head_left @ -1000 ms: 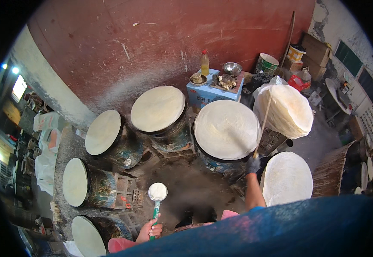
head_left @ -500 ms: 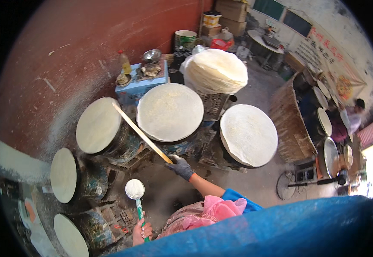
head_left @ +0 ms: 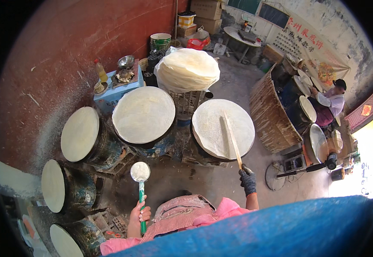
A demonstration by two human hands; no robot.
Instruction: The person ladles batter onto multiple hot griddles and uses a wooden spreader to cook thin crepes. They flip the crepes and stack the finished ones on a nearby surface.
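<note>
So, my closed left hand [head_left: 138,214] holds a ladle [head_left: 140,172]; my closed right hand [head_left: 248,181], a stick [head_left: 232,138] crossing one griddle [head_left: 203,153] at its near edge.

The ladle [head_left: 141,190] is left of the stick [head_left: 233,141], flatbread stack [head_left: 188,70] behind.

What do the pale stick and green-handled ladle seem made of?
Pale stick: probably bare, matte wood, judging by its dull tan colour. Green-handled ladle: handle possibly plastic, going by its smooth, bright green surface; the bowl looks white-coated inside, so its material stays unclear.
</note>
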